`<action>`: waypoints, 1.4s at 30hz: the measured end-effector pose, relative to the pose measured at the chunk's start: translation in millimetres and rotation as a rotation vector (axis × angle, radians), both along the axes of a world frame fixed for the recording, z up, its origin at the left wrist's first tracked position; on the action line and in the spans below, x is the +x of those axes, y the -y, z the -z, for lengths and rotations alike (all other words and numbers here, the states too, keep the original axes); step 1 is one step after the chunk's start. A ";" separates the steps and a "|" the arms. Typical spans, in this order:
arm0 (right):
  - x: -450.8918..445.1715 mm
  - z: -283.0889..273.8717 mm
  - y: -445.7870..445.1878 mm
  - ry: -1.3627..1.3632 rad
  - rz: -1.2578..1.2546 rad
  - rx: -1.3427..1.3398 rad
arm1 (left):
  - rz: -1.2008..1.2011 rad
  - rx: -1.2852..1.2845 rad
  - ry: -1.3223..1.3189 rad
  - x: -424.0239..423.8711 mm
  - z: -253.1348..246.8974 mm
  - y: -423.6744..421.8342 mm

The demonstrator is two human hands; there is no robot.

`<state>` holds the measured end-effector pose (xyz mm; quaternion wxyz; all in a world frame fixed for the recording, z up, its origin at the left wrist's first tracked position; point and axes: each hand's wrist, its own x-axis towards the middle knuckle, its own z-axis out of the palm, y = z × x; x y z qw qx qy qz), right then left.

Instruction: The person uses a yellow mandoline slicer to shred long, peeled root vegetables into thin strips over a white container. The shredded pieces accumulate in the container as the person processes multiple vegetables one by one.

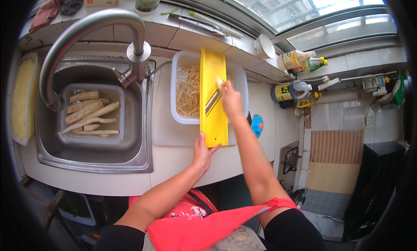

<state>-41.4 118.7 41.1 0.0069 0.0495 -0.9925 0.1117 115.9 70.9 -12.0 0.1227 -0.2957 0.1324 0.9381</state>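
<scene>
A yellow mandoline slicer [213, 127] lies across a white plastic tub [174, 104], its metal blade set at a slant. Thin pale root strips [190, 98] fill the tub's left part. My left hand [203, 151] grips the slicer's near end. Just above the blade, my right hand [231, 99] holds a pale piece of root vegetable [219, 81] against the slicer; most of the piece is hidden by the fingers. In the steel sink [133, 146], a plastic tub [122, 120] holds several whole pale roots [86, 112].
A steel faucet [138, 57] arches over the sink. Left of it stands a tub of yellowish shreds [24, 98]. A blue gadget [257, 125] lies right of the slicer. Bottles [286, 92] and a gas stove [290, 159] are at the right; a bowl [264, 46] sits on the ledge.
</scene>
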 end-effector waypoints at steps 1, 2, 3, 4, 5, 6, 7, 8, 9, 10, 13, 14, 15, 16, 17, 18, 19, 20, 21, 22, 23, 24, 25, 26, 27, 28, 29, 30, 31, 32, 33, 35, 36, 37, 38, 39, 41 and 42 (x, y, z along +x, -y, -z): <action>-13.6 -8.5 -1.4 -0.019 -0.012 -0.123 | 0.007 -0.005 0.017 -1.8 -1.2 1.7; -15.3 -18.3 -3.7 0.081 0.041 -0.327 | 0.017 -0.008 0.033 -4.4 -1.8 3.8; -7.7 -30.8 -1.2 0.204 0.086 -0.521 | -0.002 -0.011 0.033 -5.3 1.1 6.1; 3.2 -40.7 -2.7 0.326 0.144 -0.709 | -0.012 -0.009 0.030 -5.7 3.1 7.6; 16.4 -44.9 -8.2 0.398 0.129 -0.768 | -0.022 -0.007 0.027 -4.5 4.9 8.0; 31.9 -50.7 -15.6 0.457 0.115 -0.828 | -0.018 -0.006 0.033 -4.9 4.3 7.5; 46.6 -52.6 -21.4 0.517 0.099 -0.893 | -0.014 -0.009 0.039 -5.4 4.0 7.5; 59.2 -50.3 -25.2 0.555 0.126 -0.931 | -0.011 -0.012 0.046 -6.1 3.9 7.7; 72.7 -46.6 -31.1 0.589 0.161 -0.969 | 0.000 -0.009 0.043 -5.8 3.3 5.8; 83.4 -35.6 -37.2 0.409 0.091 -0.742 | 0.009 -0.010 0.041 -5.6 3.3 4.0; 103.6 -24.3 -36.7 0.043 -0.218 -0.324 | 0.019 0.000 0.027 -4.9 1.3 4.5; 111.6 -29.9 -31.6 0.161 -0.048 -0.227 | 0.019 0.006 0.021 -4.8 0.0 5.6; 114.6 -30.4 -25.7 0.147 -0.030 -0.147 | 0.005 0.009 0.003 -4.9 -0.8 6.6; 116.7 -29.7 -21.5 0.134 -0.013 -0.068 | -0.009 0.011 -0.014 -5.0 -1.3 7.4; 118.1 -28.0 -19.1 0.121 0.002 0.011 | -0.025 0.014 -0.030 -4.9 -1.4 7.9; 117.9 -24.6 -18.6 0.010 -0.041 0.038 | -0.019 0.012 -0.019 -5.9 -2.2 8.9; 116.4 -21.0 -17.7 0.007 -0.042 0.064 | -0.014 0.010 -0.008 -6.3 -3.0 9.5; 114.6 -16.9 -16.6 0.004 -0.044 0.090 | -0.011 0.007 0.005 -6.4 -3.2 10.4; 111.0 -10.7 -15.5 0.003 -0.050 0.113 | -0.013 0.006 0.000 -7.0 -0.6 10.9; 96.7 -1.2 -15.6 -0.076 -0.054 0.159 | -0.004 0.010 -0.003 -5.4 1.3 7.9; 72.9 4.9 -12.6 -0.154 -0.058 0.207 | 0.005 0.015 -0.006 -4.6 3.1 5.2; 49.3 6.4 -6.8 -0.117 -0.030 0.245 | -0.003 0.006 -0.015 -6.6 4.6 5.4; 29.3 6.1 -3.7 -0.078 0.009 0.288 | 0.002 0.002 -0.023 -6.2 4.1 5.0; 8.0 6.9 -5.8 -0.130 -0.008 0.235 | 0.005 -0.002 -0.034 -3.5 2.7 4.8; -8.0 4.1 -4.3 -0.190 -0.031 0.176 | 0.011 0.004 -0.005 -5.0 0.8 7.0; -6.1 1.0 -6.6 -0.172 -0.026 0.136 | 0.021 0.011 0.023 -6.1 -3.1 6.1; 1.7 -4.0 -10.4 -0.155 -0.019 0.096 | 0.033 0.017 0.050 -7.1 -6.6 4.2; 12.8 -11.4 -10.1 -0.137 -0.012 0.056 | 0.034 0.007 0.047 -8.6 -8.3 4.1; 33.5 -18.5 -4.9 -0.086 -0.029 0.035 | 0.009 -0.010 0.054 -10.1 -5.8 7.1; 63.0 -24.4 -6.1 -0.032 -0.031 0.026 | 0.003 -0.017 0.064 -8.4 -2.9 10.0; 90.8 -24.2 -12.7 0.001 -0.057 0.010 | 0.004 -0.020 0.050 -6.6 -0.7 11.9; 99.3 -14.8 -16.4 0.040 -0.064 0.054 | -0.003 -0.020 0.023 -7.1 3.3 9.3; 88.6 -2.6 -14.2 0.046 -0.023 0.121 | 0.030 -0.012 0.010 -6.6 0.9 8.1; 75.6 6.5 -12.7 0.055 0.016 0.188 | 0.060 -0.004 -0.003 -5.7 -2.8 8.3; 52.1 10.8 -9.7 -0.031 -0.002 0.222 | 0.084 0.000 -0.017 -6.0 -4.9 6.3; 29.1 13.2 -6.5 -0.115 -0.029 0.248 | 0.085 -0.007 -0.006 -5.6 -3.9 4.3; 5.6 1.5 -15.5 -0.134 -0.023 0.158 | 0.101 -0.014 -0.002 -6.0 -5.1 2.2; -1.4 -2.3 -17.9 -0.148 -0.028 0.102 | 0.093 -0.020 0.002 -7.6 -4.7 3.7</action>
